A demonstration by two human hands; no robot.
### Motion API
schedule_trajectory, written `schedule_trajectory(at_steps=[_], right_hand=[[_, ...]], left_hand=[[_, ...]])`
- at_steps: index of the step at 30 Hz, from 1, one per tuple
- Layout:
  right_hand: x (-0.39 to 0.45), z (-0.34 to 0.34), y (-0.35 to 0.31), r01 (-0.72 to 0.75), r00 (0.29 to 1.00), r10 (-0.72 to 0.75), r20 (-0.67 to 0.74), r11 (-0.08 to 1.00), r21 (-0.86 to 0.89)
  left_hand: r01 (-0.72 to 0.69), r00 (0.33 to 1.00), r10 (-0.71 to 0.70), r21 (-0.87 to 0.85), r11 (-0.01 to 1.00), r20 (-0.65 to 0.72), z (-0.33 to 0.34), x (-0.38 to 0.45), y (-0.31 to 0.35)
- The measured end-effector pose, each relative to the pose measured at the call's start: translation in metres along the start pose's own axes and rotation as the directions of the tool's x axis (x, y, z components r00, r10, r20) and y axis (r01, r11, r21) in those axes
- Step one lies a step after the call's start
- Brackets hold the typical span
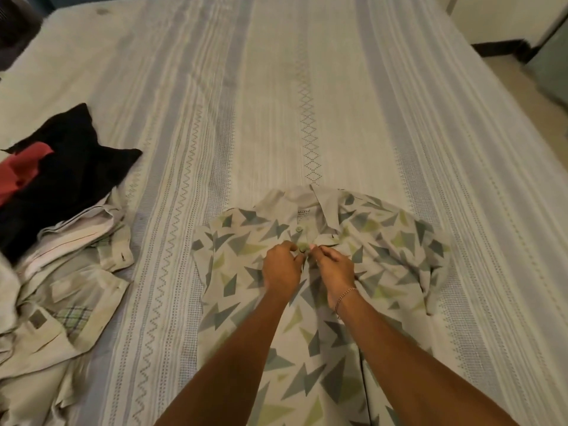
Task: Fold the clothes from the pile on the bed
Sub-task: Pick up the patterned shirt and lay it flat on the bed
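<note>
A pale short-sleeved shirt (396,250) printed with grey and green triangles lies face up on the bed, collar pointing away from me. My left hand (281,267) and my right hand (333,269) meet at the button strip just below the collar. Both pinch the front edges of the shirt around a button. A thin bracelet sits on my right wrist. The pile of clothes (61,265) lies at the left edge: pale shirts underneath, a black garment (76,170) and a red one (21,173) on top.
The bed (307,87) is covered with a striped, patterned sheet that stretches far ahead and to the right. Its right edge drops to a tiled floor (522,93) near a wall. Something dark sits at the top left corner (15,29).
</note>
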State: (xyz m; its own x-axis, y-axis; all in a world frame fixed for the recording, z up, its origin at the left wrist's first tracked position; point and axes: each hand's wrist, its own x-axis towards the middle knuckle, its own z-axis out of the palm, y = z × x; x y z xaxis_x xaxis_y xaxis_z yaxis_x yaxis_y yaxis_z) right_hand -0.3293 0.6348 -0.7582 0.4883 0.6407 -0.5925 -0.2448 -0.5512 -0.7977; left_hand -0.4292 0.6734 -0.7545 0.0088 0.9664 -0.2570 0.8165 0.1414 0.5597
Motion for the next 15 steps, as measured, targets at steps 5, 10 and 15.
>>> schedule_trajectory(at_steps=[5,10,15], right_hand=[[0.006,0.005,0.008,-0.002,1.0,0.004,-0.028,0.997,0.082],[0.006,0.005,0.018,0.03,0.999,-0.029,-0.044,0.999,0.015],[0.009,0.006,0.021,0.032,0.999,-0.031,-0.031,0.999,0.016]], left_hand=[[-0.053,0.997,0.051,-0.031,0.998,-0.055,0.006,0.005,0.0],[0.061,0.998,-0.067,-0.354,0.933,-0.007,0.01,0.012,-0.005],[0.103,0.988,-0.025,-0.539,0.836,0.151,0.012,0.018,-0.02]])
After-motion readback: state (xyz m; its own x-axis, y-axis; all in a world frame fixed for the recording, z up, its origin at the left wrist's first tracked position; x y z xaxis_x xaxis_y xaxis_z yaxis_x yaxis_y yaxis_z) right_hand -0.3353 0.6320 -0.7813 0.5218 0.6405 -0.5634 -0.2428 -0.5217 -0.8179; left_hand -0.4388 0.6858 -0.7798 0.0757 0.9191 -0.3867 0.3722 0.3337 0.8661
